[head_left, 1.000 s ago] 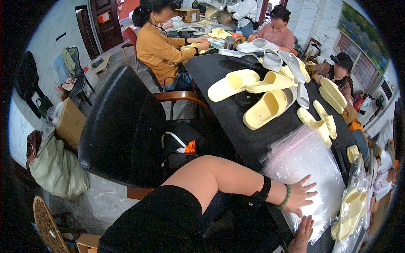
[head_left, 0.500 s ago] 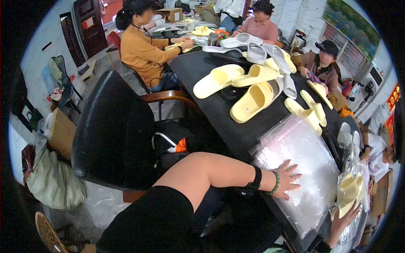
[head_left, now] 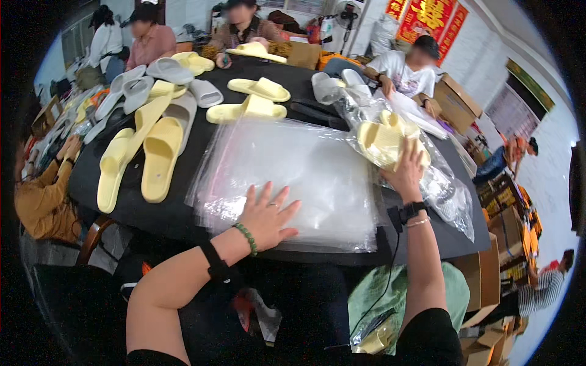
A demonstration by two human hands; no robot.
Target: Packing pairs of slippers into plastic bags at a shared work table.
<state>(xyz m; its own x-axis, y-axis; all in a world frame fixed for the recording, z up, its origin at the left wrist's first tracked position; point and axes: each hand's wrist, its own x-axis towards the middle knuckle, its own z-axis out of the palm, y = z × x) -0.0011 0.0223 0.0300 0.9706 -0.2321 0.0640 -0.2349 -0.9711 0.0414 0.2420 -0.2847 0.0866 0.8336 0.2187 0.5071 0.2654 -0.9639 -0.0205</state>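
Note:
My left hand point(head_left: 267, 218) lies spread, palm down, on a stack of flat clear plastic bags point(head_left: 299, 165) at the table's near side. Just right of the stack, a pair of yellow slippers point(head_left: 378, 143) sits in a clear bag. Around their near right end curls my right hand point(head_left: 408, 168), its thumb partly hidden. Loose yellow slides touch or overlap the stack's far edge, among them one yellow slipper point(head_left: 247, 111). Further left, another yellow slipper point(head_left: 162, 161) rests against a grey slipper point(head_left: 182, 116).
The black table point(head_left: 165, 216) carries more grey and yellow slippers. Several people sit round it; one in white point(head_left: 406, 70) works at the far right. Below my right arm is a green sack point(head_left: 448, 290) beside a cardboard box point(head_left: 479, 268). A dark cable hangs near my right wrist.
My view has swung to the right, so the bags and bagged slippers now appear nearer the middle. The left hand stays spread on the bags; the right hand now reaches further over the bagged slippers.

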